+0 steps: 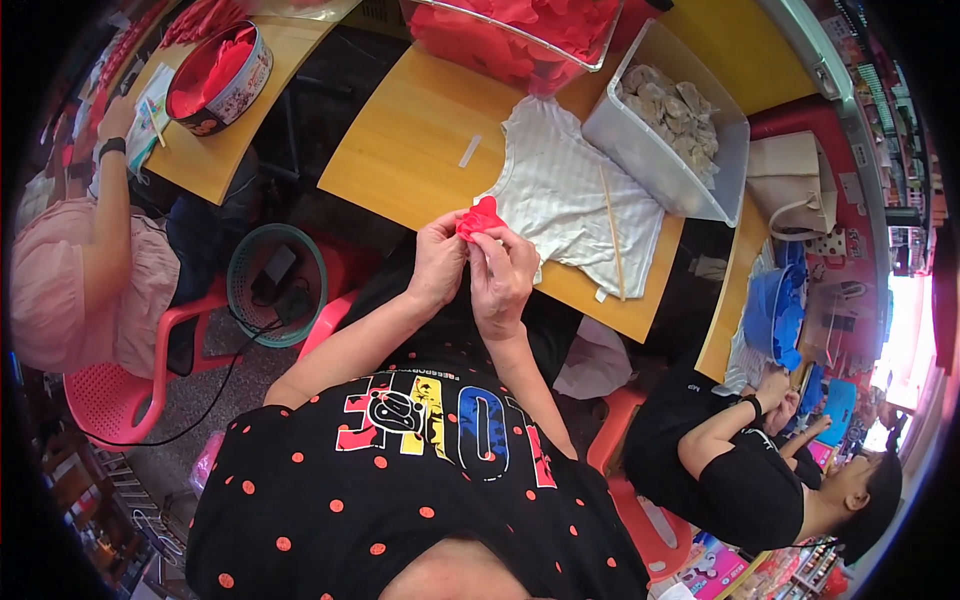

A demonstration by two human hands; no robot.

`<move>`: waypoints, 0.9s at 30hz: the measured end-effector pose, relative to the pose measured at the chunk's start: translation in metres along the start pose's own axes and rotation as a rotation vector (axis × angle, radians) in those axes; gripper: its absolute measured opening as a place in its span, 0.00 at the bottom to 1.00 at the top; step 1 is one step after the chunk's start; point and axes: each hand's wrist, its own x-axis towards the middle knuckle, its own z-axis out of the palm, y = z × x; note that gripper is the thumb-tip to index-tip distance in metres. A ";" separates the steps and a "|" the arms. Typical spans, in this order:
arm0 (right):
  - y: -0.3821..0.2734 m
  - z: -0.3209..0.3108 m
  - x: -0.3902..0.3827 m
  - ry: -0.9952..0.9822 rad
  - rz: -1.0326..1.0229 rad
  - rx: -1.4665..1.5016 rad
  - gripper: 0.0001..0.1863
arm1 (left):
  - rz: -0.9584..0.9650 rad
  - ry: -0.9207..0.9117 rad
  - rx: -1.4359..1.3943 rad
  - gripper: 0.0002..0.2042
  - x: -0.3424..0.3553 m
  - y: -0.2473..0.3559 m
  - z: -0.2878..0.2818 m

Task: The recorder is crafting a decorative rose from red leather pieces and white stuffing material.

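In front of my chest, over the near edge of the wooden table (400, 140), I hold a small crumpled red piece that looks like fabric petals (482, 217). My left hand (440, 262) pinches its left and lower side. From the right, the thumb and fingers of my right hand (505, 280) close on it too. Part of the red piece is hidden by my fingers. Just beyond and right of my hands, a white cloth shirt (560, 170) lies spread on the table. A thin wooden stick (612, 235) rests on the shirt.
A clear bin of red pieces (520, 45) stands at the back, beside a clear bin of pale pieces (665, 110). A round tin (222, 75) sits on the left table. A teal basket (275, 285) is on the floor. Co-workers sit left and right.
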 end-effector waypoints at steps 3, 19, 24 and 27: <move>-0.004 0.001 0.003 0.037 -0.007 0.002 0.11 | 0.008 -0.017 0.007 0.06 0.002 -0.001 -0.004; 0.005 0.006 -0.001 -0.004 0.011 0.062 0.09 | -0.069 -0.098 -0.120 0.08 0.005 -0.004 -0.014; 0.007 0.004 -0.003 -0.022 0.367 0.297 0.06 | -0.070 -0.048 -0.061 0.07 0.001 -0.009 -0.015; 0.013 0.004 -0.005 -0.004 0.567 0.419 0.07 | 0.009 -0.043 0.061 0.07 -0.002 -0.012 -0.015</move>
